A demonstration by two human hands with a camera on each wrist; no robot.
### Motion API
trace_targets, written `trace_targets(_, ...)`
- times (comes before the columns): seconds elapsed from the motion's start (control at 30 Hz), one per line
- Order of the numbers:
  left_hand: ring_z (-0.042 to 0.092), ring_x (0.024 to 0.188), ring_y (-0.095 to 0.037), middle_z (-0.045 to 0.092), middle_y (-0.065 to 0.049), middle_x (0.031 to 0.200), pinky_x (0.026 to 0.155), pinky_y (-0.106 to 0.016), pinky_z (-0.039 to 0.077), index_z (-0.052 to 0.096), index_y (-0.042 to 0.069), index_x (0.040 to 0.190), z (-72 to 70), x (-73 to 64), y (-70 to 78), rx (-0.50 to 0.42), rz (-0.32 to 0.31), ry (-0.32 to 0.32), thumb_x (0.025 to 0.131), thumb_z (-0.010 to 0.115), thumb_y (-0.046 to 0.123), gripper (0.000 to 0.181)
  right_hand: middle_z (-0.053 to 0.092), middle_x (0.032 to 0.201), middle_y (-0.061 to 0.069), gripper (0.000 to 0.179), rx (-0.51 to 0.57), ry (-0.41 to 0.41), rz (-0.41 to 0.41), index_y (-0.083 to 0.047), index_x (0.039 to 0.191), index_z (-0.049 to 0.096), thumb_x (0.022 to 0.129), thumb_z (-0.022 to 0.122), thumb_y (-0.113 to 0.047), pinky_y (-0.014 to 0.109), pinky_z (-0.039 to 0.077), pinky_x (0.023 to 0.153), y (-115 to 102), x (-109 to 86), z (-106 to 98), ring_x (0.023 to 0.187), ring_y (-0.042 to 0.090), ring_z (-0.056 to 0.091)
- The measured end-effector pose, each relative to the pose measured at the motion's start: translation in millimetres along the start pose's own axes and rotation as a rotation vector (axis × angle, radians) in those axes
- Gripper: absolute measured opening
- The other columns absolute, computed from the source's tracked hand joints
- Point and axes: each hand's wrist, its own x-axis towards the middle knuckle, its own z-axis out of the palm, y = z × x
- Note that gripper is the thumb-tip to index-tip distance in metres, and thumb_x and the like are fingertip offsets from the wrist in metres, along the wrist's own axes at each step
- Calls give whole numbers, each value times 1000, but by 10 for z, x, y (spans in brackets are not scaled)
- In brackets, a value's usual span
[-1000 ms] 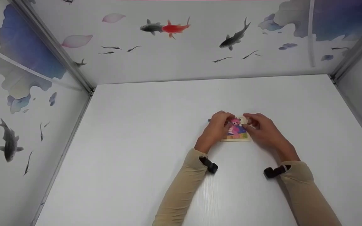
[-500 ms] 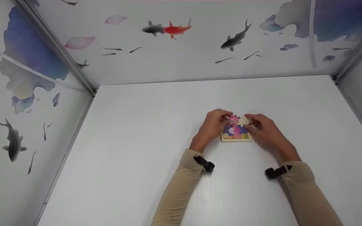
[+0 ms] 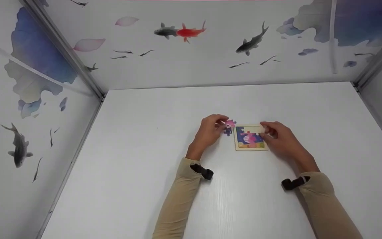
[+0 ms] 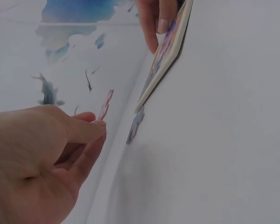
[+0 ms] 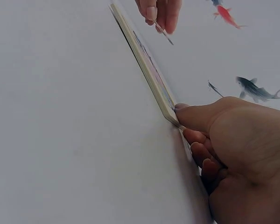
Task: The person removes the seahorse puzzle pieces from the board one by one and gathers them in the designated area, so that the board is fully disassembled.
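In the head view a square wooden jigsaw tray (image 3: 251,149) lies on the table, its lower part filled with blue, pink and orange pieces. Pale bare wood shows along its upper part. Left of the tray, my left hand (image 3: 207,132) pinches a pink jigsaw piece (image 3: 230,123) between thumb and fingertips; the left wrist view has this pink piece (image 4: 106,105) raised off the table. Just below it a blue jigsaw piece (image 3: 228,132) lies beside the tray. My right hand (image 3: 281,137) grips the tray's right edge, thumb on top (image 5: 191,115), fingers curled at the side.
White panels printed with fish and leaves stand at the back (image 3: 191,66) and left (image 3: 45,132) of the white table (image 3: 138,159). Black wrist cameras are strapped on the left sleeve (image 3: 177,189) and the right sleeve (image 3: 323,196).
My left hand has moved left off the tray with the pink piece, uncovering the tray's upper left and the blue piece beside it. The right hand keeps its grip on the tray.
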Motion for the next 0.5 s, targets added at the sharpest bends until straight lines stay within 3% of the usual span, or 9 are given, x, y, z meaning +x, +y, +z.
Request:
trace_targets(0.2, 68, 113, -13, 74, -4, 126, 102, -28, 57, 73, 9, 132, -126, -75, -159, -2, -56, -8, 106, 67, 2, 28, 57, 121, 8, 56, -9, 3, 20, -15, 162, 51, 110, 65, -31, 39, 43, 102, 13, -8, 0, 115, 27, 51)
trace_targets(0.37, 69, 111, -14, 74, -3, 124, 101, -32, 58, 74, 11, 130, -234, -146, -286, -27, -75, -3, 105, 67, 2, 27, 57, 120, 8, 55, -5, 7, 12, -14, 161, 52, 110, 64, -33, 35, 43, 99, -5, -6, 8, 114, 26, 51)
trace_targets(0.5, 69, 112, -13, 74, -3, 123, 102, -32, 57, 74, 11, 132, -290, -182, -346, -47, -86, -37, 106, 68, 5, 27, 58, 121, 9, 55, 2, 4, 5, -14, 160, 53, 110, 64, -33, 32, 43, 99, -20, 2, 2, 114, 25, 51)
